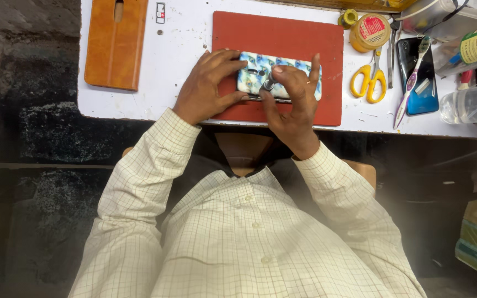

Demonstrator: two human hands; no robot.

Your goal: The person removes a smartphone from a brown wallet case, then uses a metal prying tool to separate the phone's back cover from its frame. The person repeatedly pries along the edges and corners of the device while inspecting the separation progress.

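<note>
Patterned phone case (pixel 255 70), flat on red mat (pixel 282 38), between fingers (pixel 233 63)

Phone (pixel 279 76) lies on mat (pixel 282 38); scissors (pixel 369 83) to its right.

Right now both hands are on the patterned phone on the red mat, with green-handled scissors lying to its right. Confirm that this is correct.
Not quite: the scissors have yellow handles, not green, as the head view shows. The rest holds: the left hand and the right hand are both on the patterned phone, which lies on the red mat, and the scissors lie to its right.
</note>
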